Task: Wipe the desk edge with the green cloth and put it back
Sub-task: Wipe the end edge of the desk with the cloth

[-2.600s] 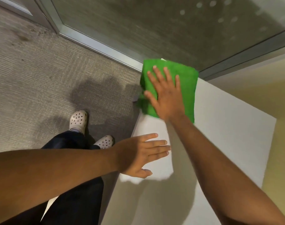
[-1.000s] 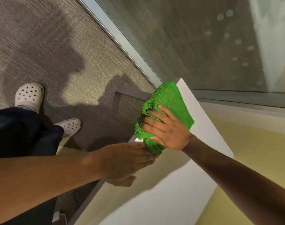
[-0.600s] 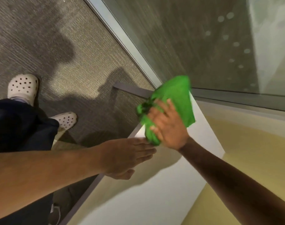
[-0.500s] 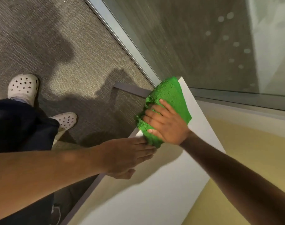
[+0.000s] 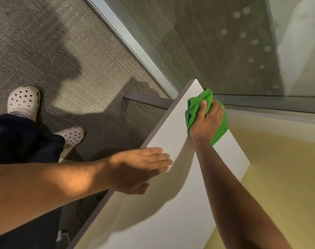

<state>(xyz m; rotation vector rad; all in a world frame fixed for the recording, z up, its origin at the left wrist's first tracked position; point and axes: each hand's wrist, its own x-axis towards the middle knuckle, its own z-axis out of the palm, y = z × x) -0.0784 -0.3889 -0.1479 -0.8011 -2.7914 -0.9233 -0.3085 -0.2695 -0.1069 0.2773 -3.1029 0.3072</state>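
- At the far corner of the white desk [image 5: 172,203], the right hand [image 5: 206,123] is closed around the bunched green cloth [image 5: 194,108], thumb on top and fingers wrapped over it.
- The cloth sits on the desk top near the far right edge; part of it spills out from under the hand toward the yellow wall [image 5: 282,168] side, and its upper tip reaches almost to the desk's far corner.
- The left hand [image 5: 140,168] lies flat and open, palm down, on the near-left edge of the desk, fingers straight and together, thumb tucked below the rim. It holds nothing.
- The two hands are apart, with bare white desk between them; the right forearm crosses the desk top from the lower right.
- A grey band runs along the desk's left edge [image 5: 156,128], above the grey carpet [image 5: 63,51].
- Two white perforated clogs [image 5: 23,101] stand on the carpet at left, below dark trousers [image 5: 18,139].
- A glass panel [image 5: 216,42] in a metal frame [image 5: 131,40] runs behind the desk, with pale round spots reflected in it.
- Shadows of the arms fall across the desk and the carpet.
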